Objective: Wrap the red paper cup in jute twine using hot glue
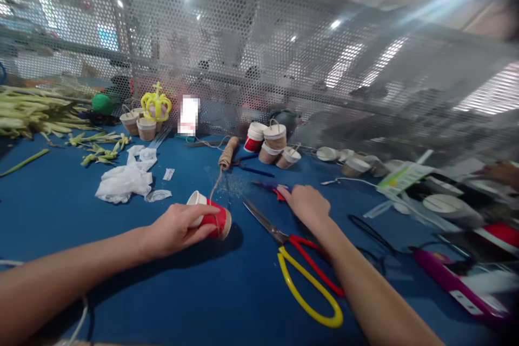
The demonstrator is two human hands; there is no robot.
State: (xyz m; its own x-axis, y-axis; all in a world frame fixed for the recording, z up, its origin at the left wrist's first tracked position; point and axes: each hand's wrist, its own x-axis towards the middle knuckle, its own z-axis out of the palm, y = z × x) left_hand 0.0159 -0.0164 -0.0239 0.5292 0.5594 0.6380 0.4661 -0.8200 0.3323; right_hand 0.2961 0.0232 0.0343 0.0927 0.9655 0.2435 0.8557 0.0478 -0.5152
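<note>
My left hand (pixel 178 227) is closed around a paper cup (pixel 222 220) lying on its side, with a red band and a ring of brown twine at its base. Twine (pixel 216 186) runs from the cup up to a twine roll (pixel 229 152) farther back. To the right, my right hand (pixel 308 205) is wrapped round a dark purple glue gun (pixel 265 186), whose red trigger shows under the fingers; most of its body is hidden. Between my hands lie large scissors (pixel 279 235) with one red and one yellow handle, blades pointing away.
Several twine-wrapped cups (pixel 273 138) stand behind, near dark pliers (pixel 253 167). A crumpled white plastic bag (pixel 124 181) and green stalks (pixel 32 113) lie left. A magenta power strip (pixel 458 286) and cables occupy the right. A perforated metal screen (pixel 227 65) closes off the back.
</note>
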